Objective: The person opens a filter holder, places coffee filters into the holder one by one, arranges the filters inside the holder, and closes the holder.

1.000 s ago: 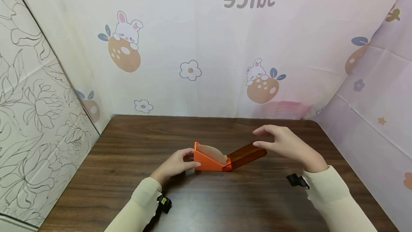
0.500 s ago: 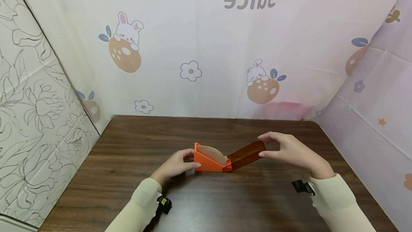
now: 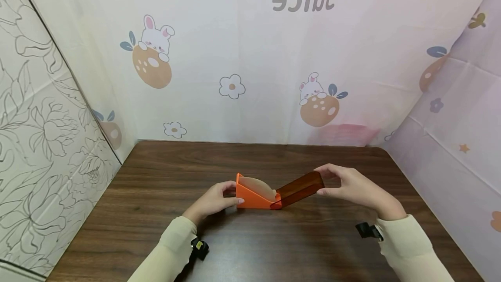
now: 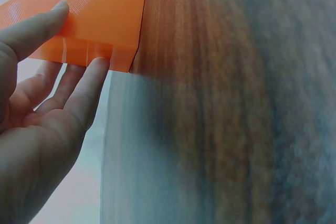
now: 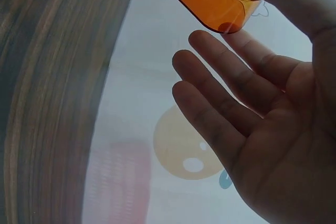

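Observation:
An orange wedge-shaped box (image 3: pixel 252 198) sits on the brown table in the head view, its see-through amber lid (image 3: pixel 299 189) swung out to the right at a slant. A pale rounded piece (image 3: pixel 256 186) shows inside the box. My left hand (image 3: pixel 211 200) holds the box's tall left end, thumb on the near side and fingers behind; the left wrist view shows the fingertips against the orange wall (image 4: pixel 105 9). At the lid's free end, my right hand (image 3: pixel 350 186) pinches the edge between thumb and index finger. The other right fingers (image 5: pixel 210 103) are spread apart from the lid.
The wood-grain table (image 3: pixel 188 160) meets a printed curtain (image 3: pixel 266 112) at the back. A floral panel (image 3: pixel 47 134) borders the left side, and another curtain (image 3: pixel 442 129) the right. A small black camera (image 3: pixel 199 248) is strapped at each wrist.
My right hand has moved down and rightward, from over the lid to its free end, where thumb and index finger now pinch it. The left hand and the box stay put.

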`<action>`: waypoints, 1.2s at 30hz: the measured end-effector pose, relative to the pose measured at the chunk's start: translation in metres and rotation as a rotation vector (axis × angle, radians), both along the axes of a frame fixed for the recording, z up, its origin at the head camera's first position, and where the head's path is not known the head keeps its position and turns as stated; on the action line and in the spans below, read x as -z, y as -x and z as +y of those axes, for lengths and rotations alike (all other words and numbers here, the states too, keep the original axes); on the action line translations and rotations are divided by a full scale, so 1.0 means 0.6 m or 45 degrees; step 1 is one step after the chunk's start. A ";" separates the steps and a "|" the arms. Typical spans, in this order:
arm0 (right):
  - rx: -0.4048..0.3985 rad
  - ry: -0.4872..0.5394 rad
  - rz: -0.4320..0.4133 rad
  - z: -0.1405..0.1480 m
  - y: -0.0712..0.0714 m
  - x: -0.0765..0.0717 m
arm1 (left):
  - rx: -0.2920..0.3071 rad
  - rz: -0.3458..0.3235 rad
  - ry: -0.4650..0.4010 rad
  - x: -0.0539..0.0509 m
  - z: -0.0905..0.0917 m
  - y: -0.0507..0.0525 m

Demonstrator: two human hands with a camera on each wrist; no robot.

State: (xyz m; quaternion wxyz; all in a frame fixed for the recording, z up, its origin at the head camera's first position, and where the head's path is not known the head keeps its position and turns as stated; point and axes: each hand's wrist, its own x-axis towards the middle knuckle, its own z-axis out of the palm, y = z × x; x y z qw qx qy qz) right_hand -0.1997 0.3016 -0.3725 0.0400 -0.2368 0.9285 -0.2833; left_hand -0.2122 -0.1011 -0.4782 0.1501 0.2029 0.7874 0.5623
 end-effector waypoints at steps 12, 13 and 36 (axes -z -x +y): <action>-0.033 0.028 -0.019 -0.003 0.002 0.000 | 0.001 -0.005 0.025 -0.004 -0.001 -0.002; -0.035 0.033 -0.025 -0.004 0.002 0.000 | 0.001 -0.001 0.025 -0.003 -0.001 -0.002; -0.123 0.130 0.091 -0.037 0.012 -0.005 | 0.002 0.004 0.043 -0.001 -0.001 0.001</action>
